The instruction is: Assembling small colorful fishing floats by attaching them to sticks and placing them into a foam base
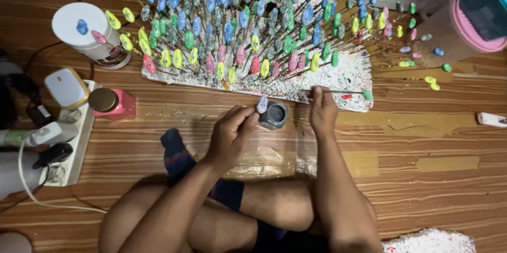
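- My left grip (229, 134) pinched a small grey-lilac piece (262, 104) just above the open paint pot (273, 115) on the floor.
- My right grip (322, 109) clenched a thin stick (338, 92), its green tip (367, 94) near the foam board's (348, 76) edge.
- A slow, steady dip would likely coat the piece evenly; its stick, if any, was hidden.
- The floor (422, 142) was striped wood-grain; a power strip (68, 147) and pink jar (112, 103) lay left.
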